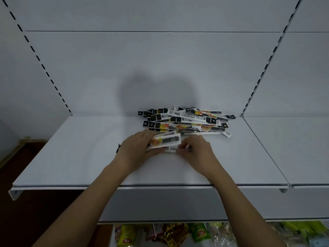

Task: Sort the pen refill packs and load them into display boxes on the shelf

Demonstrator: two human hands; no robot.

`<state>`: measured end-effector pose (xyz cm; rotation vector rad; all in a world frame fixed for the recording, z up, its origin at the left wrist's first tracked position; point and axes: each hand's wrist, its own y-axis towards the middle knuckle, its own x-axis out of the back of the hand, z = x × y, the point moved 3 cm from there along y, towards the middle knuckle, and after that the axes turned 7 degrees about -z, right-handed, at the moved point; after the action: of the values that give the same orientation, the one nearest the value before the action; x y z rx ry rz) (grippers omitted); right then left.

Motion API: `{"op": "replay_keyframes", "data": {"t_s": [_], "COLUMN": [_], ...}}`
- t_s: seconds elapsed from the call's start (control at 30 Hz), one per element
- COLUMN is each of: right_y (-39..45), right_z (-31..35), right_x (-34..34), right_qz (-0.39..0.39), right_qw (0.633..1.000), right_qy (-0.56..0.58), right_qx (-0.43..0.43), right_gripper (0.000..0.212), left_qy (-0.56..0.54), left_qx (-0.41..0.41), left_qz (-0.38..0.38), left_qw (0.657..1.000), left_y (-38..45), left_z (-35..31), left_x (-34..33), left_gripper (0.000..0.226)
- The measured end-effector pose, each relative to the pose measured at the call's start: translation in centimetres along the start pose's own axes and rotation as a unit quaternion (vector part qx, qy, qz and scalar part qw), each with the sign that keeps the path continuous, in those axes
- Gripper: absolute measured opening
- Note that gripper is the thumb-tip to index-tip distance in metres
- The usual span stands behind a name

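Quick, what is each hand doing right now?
Left hand: holds a small bunch of refill packs.
Right hand: pinches the same bunch's other end.

Both hands grip refill packs before the pile on the shelf.

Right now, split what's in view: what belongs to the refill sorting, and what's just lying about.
Belongs to the job:
- pile of refill packs
- held packs, gripped by left hand and right hand
- shelf

Just lying about:
- snack packets on the lower shelf
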<state>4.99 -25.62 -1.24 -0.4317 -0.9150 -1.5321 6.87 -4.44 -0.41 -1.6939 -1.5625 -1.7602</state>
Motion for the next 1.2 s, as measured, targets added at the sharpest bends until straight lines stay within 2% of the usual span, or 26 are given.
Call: {"op": "replay_keyframes", "data": {"t_s": [0.03,0.07,0.13,0.2,0.3,0.37,0.4,0.47,0.53,0.6,0.67,0.73,0.83,0.97,1.03,1.13,1.2], "right_y": [0.0,-0.1,-0.2,-0.4,-0.4,-0.2,-0.1,0.2,0.5,0.7,0.8,0.8,0.7,0.3,-0.5,-1.5,-2.1], "right_z": [0.2,0.5,0.9,1.7,1.9,2.0,2.2,3.3,5.1,6.9,7.9,8.2,7.8,6.8,5.7,4.4,4.3], "right_x": [-0.1,-0.2,-0.1,0.2,0.5,0.8,0.8,0.9,0.9,1.1,1.2,1.2,1.2,0.6,-0.1,-0.4,-0.2], "right_qz": [-0.01,-0.018,-0.024,-0.009,-0.005,-0.016,-0.021,-0.028,-0.033,-0.05,-0.072,-0.061,-0.023,0.042,0.082,0.092,0.086], "right_qw": [0.999,0.998,0.99,0.971,0.903,0.845,0.837,0.855,0.866,0.887,0.908,0.922,0.945,0.962,0.966,0.97,0.971], "right_qy": [0.029,0.061,0.134,0.237,0.423,0.526,0.539,0.514,0.497,0.458,0.413,0.382,0.327,0.267,0.241,0.212,0.202], "right_qx": [0.011,0.024,0.031,-0.008,-0.075,-0.091,-0.088,-0.07,-0.04,-0.014,-0.001,0.004,-0.005,-0.036,-0.052,-0.077,-0.099], "right_gripper": [0.004,0.012,0.02,0.024,0.027,0.034,0.046,0.063,0.052,0.031,0.018,0.012,0.018,0.011,0.026,0.036,0.033], "left_qy": [0.002,0.009,0.015,0.024,0.018,-0.046,-0.083,-0.149,-0.193,-0.253,-0.319,-0.364,-0.395,-0.414,-0.431,-0.372,-0.346], "left_qx": [-0.018,-0.034,-0.05,-0.055,-0.045,0.02,0.063,0.116,0.12,0.12,0.151,0.192,0.229,0.214,0.2,0.195,0.207], "left_qz": [0.008,0.01,-0.006,-0.042,-0.061,-0.067,-0.073,-0.098,-0.108,-0.098,-0.108,-0.128,-0.131,-0.066,-0.037,0.014,0.021], "left_qw": [1.0,0.999,0.999,0.997,0.997,0.997,0.992,0.977,0.968,0.955,0.929,0.902,0.88,0.883,0.879,0.908,0.915], "left_y": [-0.1,-0.1,-0.1,0.2,0.5,0.6,0.6,0.8,1.3,1.7,1.8,1.8,1.7,0.9,0.7,0.5,0.4], "left_z": [-0.4,-0.7,-1.1,-0.9,-1.1,-1.4,-1.4,-1.9,-3.1,-4.7,-5.7,-5.7,-5.2,-5.2,-4.8,-4.1,-3.9], "left_x": [-0.1,-0.3,-0.5,-0.4,0.3,0.9,0.9,0.9,0.8,0.4,0.2,0.0,-0.4,-0.9,-1.3,-1.5,-1.5], "left_gripper": [0.056,0.056,0.048,0.036,0.022,0.013,0.012,0.015,0.016,0.014,0.017,0.02,0.025,0.033,0.029,0.015,0.015]}}
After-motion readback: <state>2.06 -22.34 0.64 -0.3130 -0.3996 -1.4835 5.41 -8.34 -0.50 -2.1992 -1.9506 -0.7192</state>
